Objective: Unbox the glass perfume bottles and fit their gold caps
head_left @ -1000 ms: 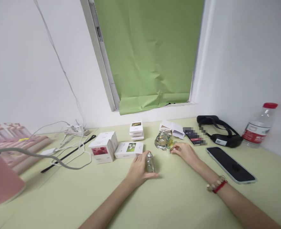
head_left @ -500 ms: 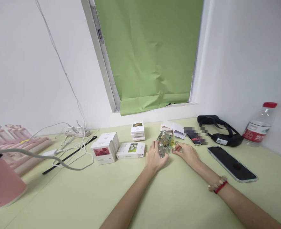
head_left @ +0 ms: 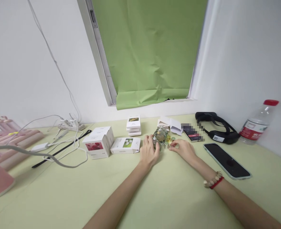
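Note:
My left hand (head_left: 149, 152) is on the table with its fingers curled round a small clear glass piece (head_left: 155, 140), partly hidden by the fingers. Just beyond it lies a clear ribbed glass jar (head_left: 161, 135). My right hand (head_left: 183, 149), a beaded bracelet (head_left: 213, 180) on its wrist, pinches thumb and fingers together low over the table; a small glassy piece shows at the tips, too small to name. Between both hands lie a yellow glassy piece (head_left: 168, 138) and a greenish round one (head_left: 173, 138).
White picture boxes (head_left: 98, 143) stand to the left, beside a flat box (head_left: 126, 145) and a small stack (head_left: 133, 125). Folded white card (head_left: 175, 126) lies behind the jar. To the right are a phone (head_left: 227, 160), a black headset (head_left: 219, 130) and a water bottle (head_left: 255, 125). Cables (head_left: 79, 149) cross the left.
The camera view has shifted slightly. My left hand has drawn a little left with its fingers still curled at the glass. My right hand stays pinched low by the small pieces.

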### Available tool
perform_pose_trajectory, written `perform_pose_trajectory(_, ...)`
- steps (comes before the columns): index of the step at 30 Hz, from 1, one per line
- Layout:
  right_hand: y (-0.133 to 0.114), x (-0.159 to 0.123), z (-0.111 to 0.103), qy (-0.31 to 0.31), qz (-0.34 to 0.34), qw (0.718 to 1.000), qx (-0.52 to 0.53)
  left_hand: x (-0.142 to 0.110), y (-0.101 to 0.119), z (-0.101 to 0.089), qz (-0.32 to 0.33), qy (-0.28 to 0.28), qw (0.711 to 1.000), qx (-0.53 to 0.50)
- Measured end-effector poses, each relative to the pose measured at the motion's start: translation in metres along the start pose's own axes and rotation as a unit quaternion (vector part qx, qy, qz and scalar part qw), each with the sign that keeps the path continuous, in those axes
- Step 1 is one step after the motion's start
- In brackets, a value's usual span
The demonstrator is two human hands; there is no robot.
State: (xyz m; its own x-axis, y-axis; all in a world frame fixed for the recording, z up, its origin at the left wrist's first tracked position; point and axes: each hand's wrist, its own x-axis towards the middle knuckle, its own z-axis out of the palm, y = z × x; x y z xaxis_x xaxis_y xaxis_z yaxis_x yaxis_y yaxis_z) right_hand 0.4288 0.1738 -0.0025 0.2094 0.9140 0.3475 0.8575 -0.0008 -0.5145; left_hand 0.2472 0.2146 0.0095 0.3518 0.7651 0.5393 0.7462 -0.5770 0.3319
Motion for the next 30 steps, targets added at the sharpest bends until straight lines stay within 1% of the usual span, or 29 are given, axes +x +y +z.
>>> perform_pose_trajectory(5,0.001,0.001,0.0,0.011,0.002,1.0,0.005,-0.001,-0.001,0.003,0.017,0.017,1.0,0.012)
perform_pose_trajectory(8,0.001,0.001,0.0,0.019,0.0,1.0,-0.006,0.0,-0.001,0.004,0.006,0.022,1.0,0.01)
perform_pose_trajectory(11,0.003,0.002,0.001,0.011,0.0,1.0,-0.007,0.002,-0.002,0.002,-0.015,0.015,0.999,-0.026)
perform_pose_trajectory(13,0.004,0.003,0.002,0.003,0.002,1.0,0.005,0.002,-0.004,0.002,-0.017,0.011,0.998,-0.057)
perform_pose_trajectory(19,0.005,0.004,0.005,0.0,0.005,1.0,0.029,0.002,-0.011,0.008,0.023,0.007,0.991,-0.131)
perform_pose_trajectory(22,0.004,0.004,0.005,0.003,0.012,0.999,0.035,0.002,-0.013,0.011,0.033,0.009,0.988,-0.148)
perform_pose_trajectory(24,0.003,0.003,0.005,0.005,0.011,0.999,0.041,0.0,-0.013,0.01,0.038,0.007,0.991,-0.13)
perform_pose_trajectory(26,0.003,0.001,0.005,0.012,0.011,0.999,0.044,-0.002,-0.015,0.005,0.063,0.01,0.995,-0.076)
perform_pose_trajectory(28,0.002,-0.001,0.005,0.022,0.012,0.999,0.039,-0.004,-0.02,-0.004,0.101,0.014,0.995,-0.001)
perform_pose_trajectory(30,0.001,-0.003,0.004,0.033,0.007,0.999,0.03,-0.007,-0.031,-0.016,0.117,0.013,0.991,0.064)
